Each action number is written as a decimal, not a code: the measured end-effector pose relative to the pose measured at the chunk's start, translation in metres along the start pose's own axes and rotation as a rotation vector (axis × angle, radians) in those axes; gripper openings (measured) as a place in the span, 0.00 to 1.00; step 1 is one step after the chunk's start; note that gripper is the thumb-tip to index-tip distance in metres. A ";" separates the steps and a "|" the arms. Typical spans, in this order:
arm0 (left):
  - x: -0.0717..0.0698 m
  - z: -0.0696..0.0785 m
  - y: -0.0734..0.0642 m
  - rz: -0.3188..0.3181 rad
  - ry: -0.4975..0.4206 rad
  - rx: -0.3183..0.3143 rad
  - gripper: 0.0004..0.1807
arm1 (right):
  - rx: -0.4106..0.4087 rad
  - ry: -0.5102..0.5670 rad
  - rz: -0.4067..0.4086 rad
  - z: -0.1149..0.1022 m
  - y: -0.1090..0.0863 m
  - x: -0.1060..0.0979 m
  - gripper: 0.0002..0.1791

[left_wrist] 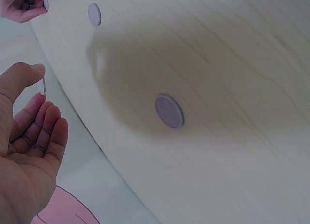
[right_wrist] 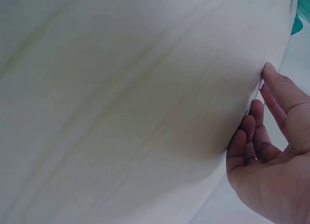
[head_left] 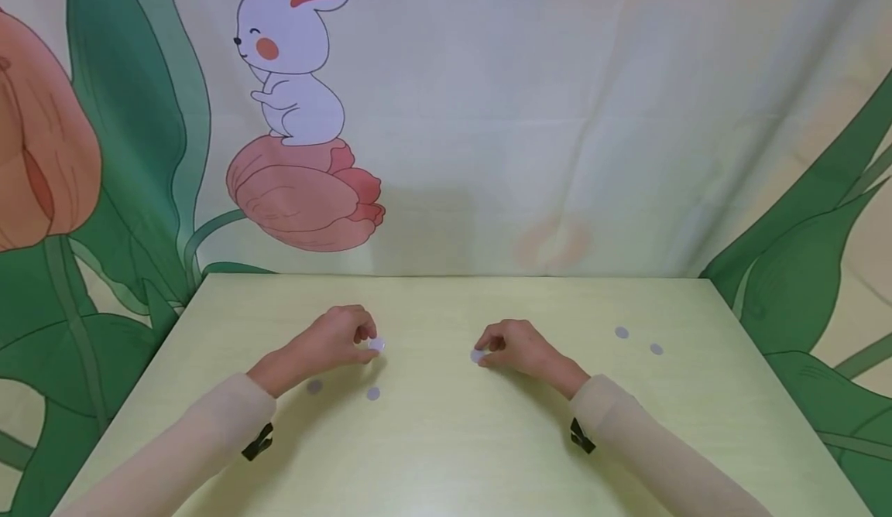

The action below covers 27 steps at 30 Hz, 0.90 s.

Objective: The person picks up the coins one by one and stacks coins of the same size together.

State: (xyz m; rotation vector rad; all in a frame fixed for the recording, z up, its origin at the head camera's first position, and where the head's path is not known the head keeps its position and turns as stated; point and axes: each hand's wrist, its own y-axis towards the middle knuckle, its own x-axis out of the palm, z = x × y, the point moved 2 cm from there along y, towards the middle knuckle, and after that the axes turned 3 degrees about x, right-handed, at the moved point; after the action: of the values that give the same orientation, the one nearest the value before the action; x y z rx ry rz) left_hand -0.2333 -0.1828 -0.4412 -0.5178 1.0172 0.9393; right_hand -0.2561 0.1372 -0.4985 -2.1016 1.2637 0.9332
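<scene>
My left hand (head_left: 341,337) pinches a small round pale disc (head_left: 377,344) between thumb and forefinger, above the left-middle of the table. In the left wrist view that disc (left_wrist: 42,85) shows nearly edge-on, and the other fingers are loosely bent. My right hand (head_left: 519,347) pinches a similar disc (head_left: 477,355) by thumb and fingertip, right of the middle. Its disc is mostly hidden by fingers in the right wrist view. Two greyish-lilac discs, one under the left wrist (head_left: 315,386) and another to its right (head_left: 373,394), lie flat on the table.
Two more discs, a nearer-left one (head_left: 622,333) and one beside it (head_left: 656,349), lie at the right of the pale wooden table (head_left: 446,439). Behind the far edge hangs a curtain (head_left: 488,114) printed with a rabbit and tulips.
</scene>
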 end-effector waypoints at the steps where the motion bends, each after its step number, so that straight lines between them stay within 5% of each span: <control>1: 0.001 0.000 0.001 0.000 -0.001 -0.002 0.11 | -0.003 0.000 -0.001 0.000 0.000 0.000 0.07; 11: 0.008 0.004 0.008 -0.020 -0.014 0.005 0.11 | -0.008 -0.014 0.010 -0.001 -0.003 0.000 0.07; 27: 0.015 0.013 0.025 -0.017 0.010 0.102 0.11 | -0.066 -0.040 0.014 0.004 -0.004 0.000 0.07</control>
State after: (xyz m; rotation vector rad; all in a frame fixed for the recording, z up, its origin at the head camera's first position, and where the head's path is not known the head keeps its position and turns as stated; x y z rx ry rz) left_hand -0.2455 -0.1535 -0.4470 -0.4460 1.0618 0.8658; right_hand -0.2535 0.1416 -0.5007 -2.1159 1.2452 1.0309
